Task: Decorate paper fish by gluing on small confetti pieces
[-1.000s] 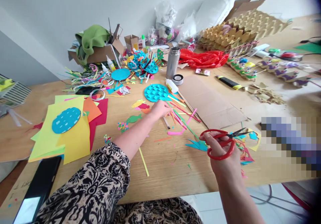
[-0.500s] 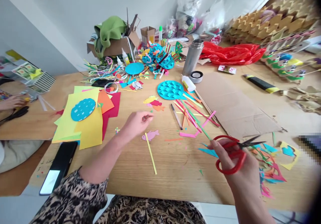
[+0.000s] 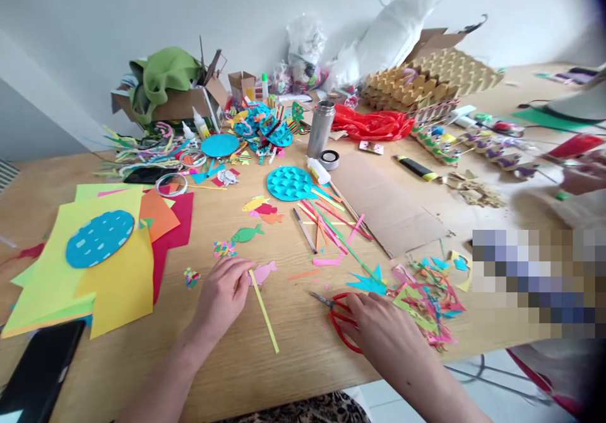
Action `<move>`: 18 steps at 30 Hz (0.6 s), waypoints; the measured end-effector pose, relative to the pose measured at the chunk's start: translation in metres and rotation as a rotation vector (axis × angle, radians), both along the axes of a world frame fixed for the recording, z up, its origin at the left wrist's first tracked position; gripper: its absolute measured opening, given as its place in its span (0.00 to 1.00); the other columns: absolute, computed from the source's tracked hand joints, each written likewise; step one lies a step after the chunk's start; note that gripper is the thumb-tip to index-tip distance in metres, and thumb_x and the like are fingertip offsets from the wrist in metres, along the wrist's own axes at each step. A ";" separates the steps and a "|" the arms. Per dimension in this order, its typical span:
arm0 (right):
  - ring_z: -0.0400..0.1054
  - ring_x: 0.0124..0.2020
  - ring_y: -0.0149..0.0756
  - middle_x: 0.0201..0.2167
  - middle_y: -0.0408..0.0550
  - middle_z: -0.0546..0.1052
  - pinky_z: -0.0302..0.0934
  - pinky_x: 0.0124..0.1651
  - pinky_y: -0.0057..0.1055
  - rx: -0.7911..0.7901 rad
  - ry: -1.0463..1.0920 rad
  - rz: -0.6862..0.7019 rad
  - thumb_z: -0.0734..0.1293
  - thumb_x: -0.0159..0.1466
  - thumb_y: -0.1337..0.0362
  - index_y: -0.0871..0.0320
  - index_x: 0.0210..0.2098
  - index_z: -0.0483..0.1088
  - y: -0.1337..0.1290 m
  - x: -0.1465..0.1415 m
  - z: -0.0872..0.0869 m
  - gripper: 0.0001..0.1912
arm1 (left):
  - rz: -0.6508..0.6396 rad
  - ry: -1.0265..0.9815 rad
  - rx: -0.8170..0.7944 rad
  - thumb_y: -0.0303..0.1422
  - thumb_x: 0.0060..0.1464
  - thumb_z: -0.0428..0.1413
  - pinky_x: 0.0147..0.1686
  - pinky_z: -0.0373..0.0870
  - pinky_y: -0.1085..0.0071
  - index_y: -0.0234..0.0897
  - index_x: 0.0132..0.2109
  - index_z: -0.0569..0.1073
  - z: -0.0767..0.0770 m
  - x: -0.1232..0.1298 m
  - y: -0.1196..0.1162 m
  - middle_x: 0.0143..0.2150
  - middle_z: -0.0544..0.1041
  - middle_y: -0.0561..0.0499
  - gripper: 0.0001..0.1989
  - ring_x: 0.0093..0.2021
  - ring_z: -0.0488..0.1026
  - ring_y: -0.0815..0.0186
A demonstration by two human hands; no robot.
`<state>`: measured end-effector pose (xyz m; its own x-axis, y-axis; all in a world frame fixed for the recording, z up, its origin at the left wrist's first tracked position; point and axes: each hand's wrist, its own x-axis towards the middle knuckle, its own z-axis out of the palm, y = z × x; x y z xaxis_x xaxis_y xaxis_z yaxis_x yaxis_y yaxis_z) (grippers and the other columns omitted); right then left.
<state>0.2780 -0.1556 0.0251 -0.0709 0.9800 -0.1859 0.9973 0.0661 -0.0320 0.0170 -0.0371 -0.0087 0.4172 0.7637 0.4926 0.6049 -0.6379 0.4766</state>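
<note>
My left hand (image 3: 226, 293) is closed at the upper end of a thin yellow paper strip (image 3: 264, 314), beside a pink paper fish (image 3: 263, 273). Its fingertips meet the strip on the tabletop. My right hand (image 3: 379, 322) holds red-handled scissors (image 3: 341, 322), their blades pointing left, low over the table. Behind my left hand are a green paper fish (image 3: 247, 233) and a small pile of colored paper bits (image 3: 224, 248). Yellow, red and orange fish (image 3: 265, 209) lie farther back.
Colored paper sheets (image 3: 120, 284) and a phone (image 3: 45, 366) lie left. Strips, a pen (image 3: 304, 230) and a blue disc (image 3: 288, 184) lie mid-table. Paper scraps (image 3: 433, 297), cardboard (image 3: 383, 202) and a steel flask (image 3: 321, 129) stand or lie right. Another person's hand (image 3: 584, 173) shows at far right.
The view has turned right. My left hand has come down to the yellow strip, uncovering the green fish. The scissors have swung from pointing right to pointing left.
</note>
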 end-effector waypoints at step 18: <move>0.73 0.40 0.45 0.40 0.60 0.78 0.57 0.35 0.32 -0.134 0.027 -0.282 0.63 0.65 0.61 0.63 0.40 0.73 0.151 0.092 -0.006 0.12 | 0.016 -0.074 0.099 0.21 0.57 0.48 0.43 0.76 0.67 0.38 0.42 0.76 -0.011 -0.003 0.000 0.38 0.80 0.49 0.14 0.40 0.78 0.64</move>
